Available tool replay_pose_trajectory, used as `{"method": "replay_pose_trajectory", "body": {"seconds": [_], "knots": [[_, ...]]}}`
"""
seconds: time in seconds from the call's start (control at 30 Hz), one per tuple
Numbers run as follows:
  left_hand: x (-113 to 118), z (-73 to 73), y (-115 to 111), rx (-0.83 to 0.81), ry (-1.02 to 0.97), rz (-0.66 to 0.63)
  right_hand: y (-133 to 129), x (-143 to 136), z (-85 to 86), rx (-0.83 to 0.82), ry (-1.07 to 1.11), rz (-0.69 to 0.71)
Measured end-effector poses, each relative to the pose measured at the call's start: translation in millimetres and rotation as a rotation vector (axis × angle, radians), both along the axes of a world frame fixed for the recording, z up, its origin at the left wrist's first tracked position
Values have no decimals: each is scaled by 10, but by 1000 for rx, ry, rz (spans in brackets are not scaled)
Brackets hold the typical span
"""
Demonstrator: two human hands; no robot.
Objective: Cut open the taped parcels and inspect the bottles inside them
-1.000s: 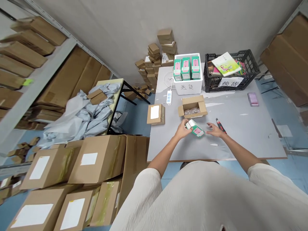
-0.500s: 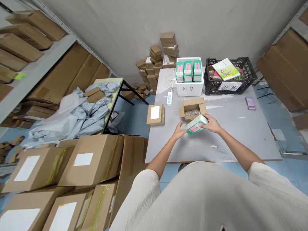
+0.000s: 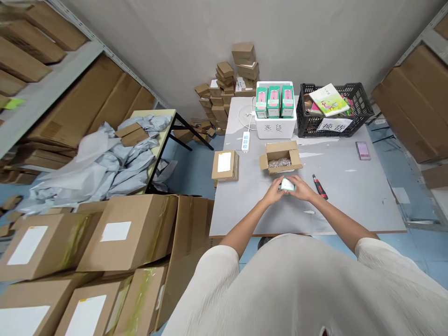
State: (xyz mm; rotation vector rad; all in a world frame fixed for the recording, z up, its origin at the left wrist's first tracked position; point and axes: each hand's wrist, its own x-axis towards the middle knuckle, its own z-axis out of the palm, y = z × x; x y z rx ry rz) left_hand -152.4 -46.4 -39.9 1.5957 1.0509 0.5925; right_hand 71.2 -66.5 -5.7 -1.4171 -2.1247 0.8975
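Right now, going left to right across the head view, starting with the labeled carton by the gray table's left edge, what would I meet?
Labeled carton → power strip → left hand → small white-and-green box → right hand → red-and-black tool → pinkish blurred item.

Cannot see the sides of the green-edged box (image 3: 287, 185), covered by fingers (image 3: 298, 183). Cannot make out the purple slab (image 3: 363, 150), blurred into squares, nor the bottom of the black crate (image 3: 308, 124), hidden beneath a booklet (image 3: 329, 100). Cannot follow the lower-left carton (image 3: 42, 295) past the view's edge.
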Motion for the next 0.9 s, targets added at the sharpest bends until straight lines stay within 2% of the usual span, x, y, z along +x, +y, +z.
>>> {"method": "replay_pose_trajectory", "body": {"seconds": [0.13, 0.27, 0.6, 0.73, 0.9], "knots": [[-28, -65, -27, -16, -36, -22, -1, 86, 10, -50, -22, 45], [-12, -47, -18, -44, -29, -11, 60, 89, 78, -42, -187, 23], [112, 25, -90, -5, 28, 97, 111, -184, 368, -74, -648, 68], [136, 19, -122, 16, 51, 93, 90, -229, 423, -88, -720, 88], [141, 44, -147, 50, 70, 90, 128, -178, 441, -113, -713, 70]]}}
